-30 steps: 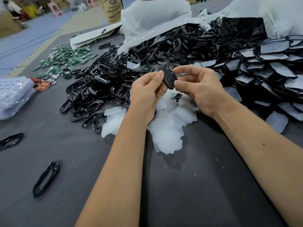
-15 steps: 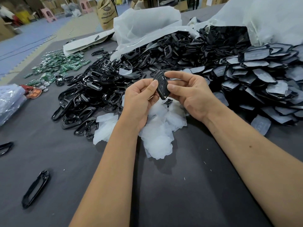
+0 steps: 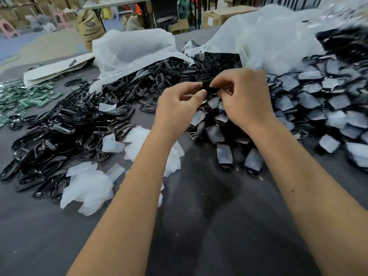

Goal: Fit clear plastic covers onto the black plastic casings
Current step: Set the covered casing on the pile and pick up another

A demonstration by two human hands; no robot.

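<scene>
My left hand [image 3: 179, 108] and my right hand [image 3: 245, 98] meet above the table and both pinch one small black casing [image 3: 209, 89], blurred by motion. Whether a clear cover sits on it I cannot tell. A loose pile of clear plastic covers [image 3: 89, 188] lies on the dark cloth under my left forearm. A heap of bare black casing frames [image 3: 65, 132] spreads to the left. On the right lies a heap of black casings with film-covered faces [image 3: 322, 108].
Green circuit boards [image 3: 22, 98] lie at the far left. White plastic bags [image 3: 129, 48] spill more black parts at the back. The dark table cloth [image 3: 209, 226] stretches in front between my arms. Cardboard boxes and sacks stand beyond the table.
My hands have lifted and moved right and away with the casing, now over the edge of the right heap. The camera view has tilted up and shifted.
</scene>
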